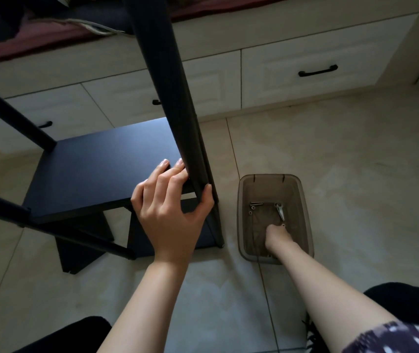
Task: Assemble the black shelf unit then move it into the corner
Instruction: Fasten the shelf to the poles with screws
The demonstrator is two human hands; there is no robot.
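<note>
The black shelf unit stands on the tiled floor, with a flat black shelf board (101, 169) and black tubular posts (167, 85) rising past the camera. My left hand (170, 207) grips the near right post at the shelf's corner, fingers on the board and thumb round the post. My right hand (278, 236) reaches down into a brown translucent plastic bin (244, 207) to the right of the unit, fingertips at a small part on the bin's floor. Bolts (256, 205) and a metal tool (279, 210) lie in the bin. Whether the fingers pinch anything is hidden.
White drawers with black handles (318, 71) run along the back under a red-cushioned bench. A lower black board (83, 250) lies on the floor under the shelf. My knees in black fill the bottom corners.
</note>
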